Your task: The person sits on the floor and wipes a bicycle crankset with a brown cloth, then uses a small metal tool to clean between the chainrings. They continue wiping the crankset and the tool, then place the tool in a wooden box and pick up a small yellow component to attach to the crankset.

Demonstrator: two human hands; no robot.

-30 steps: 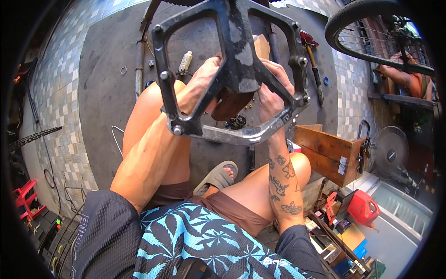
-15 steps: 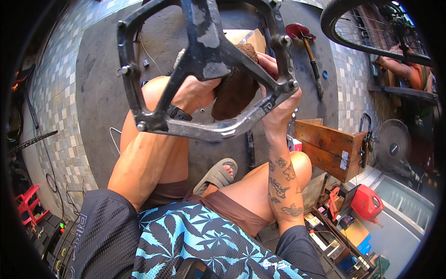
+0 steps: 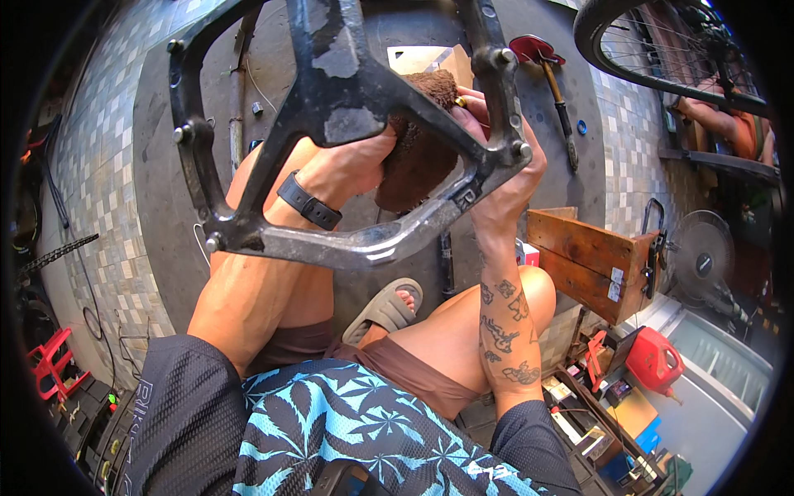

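Observation:
Close in front of me, a black bicycle pedal (image 3: 364, 248) with worn paint and metal pins fills the upper middle and partly covers both hands. Through its gaps my left hand (image 3: 357, 161), with a dark watch (image 3: 308, 201) on the wrist, grips a brown cloth (image 3: 420, 149). Beside the cloth's upper right end my right hand (image 3: 509, 165) has its fingers closed around a small brass-coloured part (image 3: 460, 102), most of which is hidden. What the cloth wraps, if anything, cannot be seen.
On the dark mat lie a cardboard piece (image 3: 451, 59) and a red-headed tool (image 3: 552, 87) with a long handle. A wooden box (image 3: 583, 256) stands at my right, near a fan (image 3: 703, 256) and a red jug (image 3: 653, 360). A bicycle wheel (image 3: 637, 70) and another person (image 3: 728, 128) are at the far right.
The pedal has shifted left and slightly down in view. My right fingers have moved a little, and the brass-coloured part now shows. More of my left wrist and watch is visible.

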